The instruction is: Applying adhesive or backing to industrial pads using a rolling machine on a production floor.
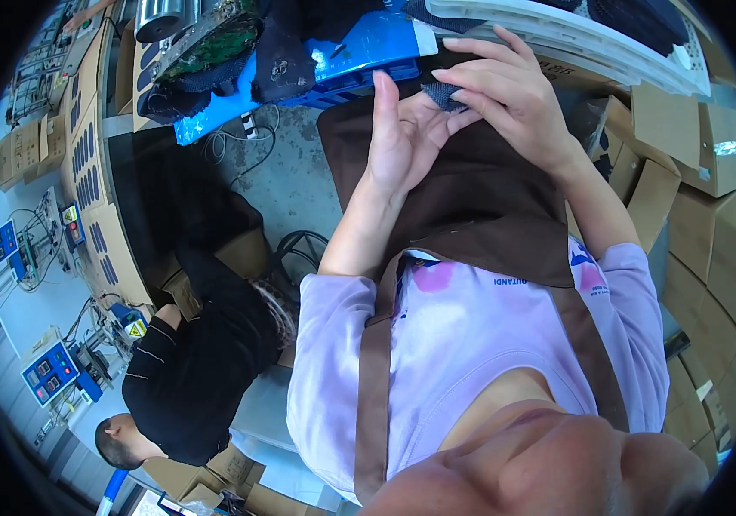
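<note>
My left hand is turned palm up, its thumb stretched out away from the fingers. Against its fingers rests a small piece of dark grey woven fabric. My right hand comes over from the right and pinches that piece between thumb and fingers; some of its other fingers are raised. The right hand partly hides the left fingertips. Both hands are above the brown apron on my lap, just in front of a blue plastic bin with dark fabric pieces on and around it.
White stacked trays with dark pieces stand beyond my right hand. A round machine part is at the far left. Cardboard boxes are piled on the right. A person in black bends at the left, near machines with blue control panels.
</note>
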Available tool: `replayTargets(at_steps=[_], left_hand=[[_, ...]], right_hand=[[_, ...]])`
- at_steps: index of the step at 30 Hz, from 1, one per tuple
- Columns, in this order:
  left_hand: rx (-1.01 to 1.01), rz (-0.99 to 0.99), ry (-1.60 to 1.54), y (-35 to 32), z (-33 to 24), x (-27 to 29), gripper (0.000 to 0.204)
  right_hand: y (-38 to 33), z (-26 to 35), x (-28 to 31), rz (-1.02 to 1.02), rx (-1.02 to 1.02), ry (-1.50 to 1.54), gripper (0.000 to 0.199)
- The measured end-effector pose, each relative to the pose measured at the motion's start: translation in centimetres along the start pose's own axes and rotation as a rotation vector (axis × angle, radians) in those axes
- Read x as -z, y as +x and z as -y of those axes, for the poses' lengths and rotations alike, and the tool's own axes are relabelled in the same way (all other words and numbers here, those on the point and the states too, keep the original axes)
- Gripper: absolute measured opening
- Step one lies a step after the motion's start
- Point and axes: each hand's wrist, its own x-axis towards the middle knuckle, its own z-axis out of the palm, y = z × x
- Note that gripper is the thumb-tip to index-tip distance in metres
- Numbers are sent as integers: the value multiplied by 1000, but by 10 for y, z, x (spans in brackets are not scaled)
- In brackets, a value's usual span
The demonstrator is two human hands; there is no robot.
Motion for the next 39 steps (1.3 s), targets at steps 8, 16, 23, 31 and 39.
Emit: replayTargets(at_steps=[8, 16, 23, 31, 39], left_hand=[[-46, -63, 140, -6, -36, -17, 113], [-29, 59, -175, -13, -42, -13, 111], [-170, -44, -4, -40, -46, -6, 106], [-572, -420, 1778, -88, -71, 11, 104], [-494, -656, 2077, -119, -79, 19, 109]], right_hand=[[-2, -9, 0, -321, -355, 511, 26], [9, -3, -4, -165, 68, -59, 21], [25, 9, -36, 22, -3, 110, 22], [67, 28, -95, -120, -563, 900, 26], [79, 73, -137, 225, -388, 808, 27]])
